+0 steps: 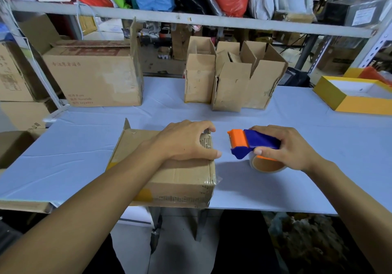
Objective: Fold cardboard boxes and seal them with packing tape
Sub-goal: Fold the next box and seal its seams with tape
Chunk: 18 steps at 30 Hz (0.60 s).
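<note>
The cardboard box (pixel 169 174) is lying at the near edge of the bench (pixel 275 189), and its near face is reaching that edge or hanging a little over it. To its right the pale blue bench surface is lying open up to the tape dispenser (pixel 252 144), and more open surface is stretching behind the box toward the three small open boxes (pixel 231 83) standing upright at the back. A large carton (pixel 95 76) is sitting at the back left, and a yellow box (pixel 347 97) at the far right edge.

The cardboard box is brown and worn, with clear tape shining along its right end and an orange patch on its near face. Its long axis is running left to right, slightly turned, and the left end flap is standing open.

The left hand (pixel 186 140) is pressing on the top of the box, the fingers (pixel 206 128) curling over its right edge. The right hand (pixel 284 146) is gripping the blue and orange dispenser, fingers wrapped around the handle, its orange end pointing left toward the box, not touching it.
</note>
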### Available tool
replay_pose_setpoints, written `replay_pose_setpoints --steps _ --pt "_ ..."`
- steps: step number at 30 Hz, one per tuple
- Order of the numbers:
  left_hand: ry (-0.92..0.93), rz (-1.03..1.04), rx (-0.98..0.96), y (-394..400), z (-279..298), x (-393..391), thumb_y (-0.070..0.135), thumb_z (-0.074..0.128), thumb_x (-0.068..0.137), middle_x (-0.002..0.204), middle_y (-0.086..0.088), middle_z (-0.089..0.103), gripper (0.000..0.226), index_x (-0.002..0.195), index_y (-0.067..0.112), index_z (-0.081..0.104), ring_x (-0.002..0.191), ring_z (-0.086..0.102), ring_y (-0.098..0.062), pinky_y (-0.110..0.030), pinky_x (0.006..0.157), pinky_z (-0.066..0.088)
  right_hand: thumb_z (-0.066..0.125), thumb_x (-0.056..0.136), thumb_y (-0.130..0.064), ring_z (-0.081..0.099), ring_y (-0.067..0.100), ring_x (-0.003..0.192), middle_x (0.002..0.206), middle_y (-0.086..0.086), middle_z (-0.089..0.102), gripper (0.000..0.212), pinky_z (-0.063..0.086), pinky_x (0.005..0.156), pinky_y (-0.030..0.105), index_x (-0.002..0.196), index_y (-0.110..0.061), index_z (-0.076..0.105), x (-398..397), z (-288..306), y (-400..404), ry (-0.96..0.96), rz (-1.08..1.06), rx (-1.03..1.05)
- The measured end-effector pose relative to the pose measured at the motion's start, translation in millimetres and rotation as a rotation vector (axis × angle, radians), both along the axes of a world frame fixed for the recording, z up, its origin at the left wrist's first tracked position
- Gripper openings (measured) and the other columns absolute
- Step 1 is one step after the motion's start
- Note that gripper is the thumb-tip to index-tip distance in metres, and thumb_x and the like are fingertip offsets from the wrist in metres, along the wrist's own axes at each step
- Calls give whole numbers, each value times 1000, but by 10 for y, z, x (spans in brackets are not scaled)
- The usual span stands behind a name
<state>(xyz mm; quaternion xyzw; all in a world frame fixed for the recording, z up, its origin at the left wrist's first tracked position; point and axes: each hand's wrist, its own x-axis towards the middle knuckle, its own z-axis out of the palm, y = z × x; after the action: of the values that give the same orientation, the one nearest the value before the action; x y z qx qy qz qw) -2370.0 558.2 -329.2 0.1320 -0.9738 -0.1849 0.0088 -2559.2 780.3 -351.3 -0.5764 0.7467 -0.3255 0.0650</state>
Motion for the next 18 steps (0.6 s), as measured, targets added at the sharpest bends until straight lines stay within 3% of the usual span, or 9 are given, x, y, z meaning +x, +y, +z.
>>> replay_pose_setpoints --steps 4,9,13,18 --pt "4 -33 12 -17 -14 -3 74 59 76 110 19 51 58 127 50 44 101 48 -9 -35 82 39 59 80 -64 58 12 81 84 -9 62 46 38 68 14 115 -36 63 -9 5 -29 78 -10 41" --pt "17 -61 37 -15 -6 12 76 53 70 97 18 61 49 114 55 47 97 56 -10 -37 84 46 55 76 -73 57 9 80 85 -8 59 60 41 69 24 124 -38 60 6 18 -175 220 -49 199" --pt "13 -78 22 -28 -16 3 71 56 76 91 16 62 35 103 48 55 91 55 -8 -34 79 45 58 78 -65 56 10 81 86 -6 60 51 43 70 28 119 -35 62 60 60 -192 206 -44 204" --pt "27 -92 8 -30 -24 -8 66 58 81 90 15 63 26 96 44 60 87 54 -6 -31 71 42 56 79 -66 61 19 86 95 3 70 55 51 81 39 111 -22 67 106 125 -278 126 -35 267"
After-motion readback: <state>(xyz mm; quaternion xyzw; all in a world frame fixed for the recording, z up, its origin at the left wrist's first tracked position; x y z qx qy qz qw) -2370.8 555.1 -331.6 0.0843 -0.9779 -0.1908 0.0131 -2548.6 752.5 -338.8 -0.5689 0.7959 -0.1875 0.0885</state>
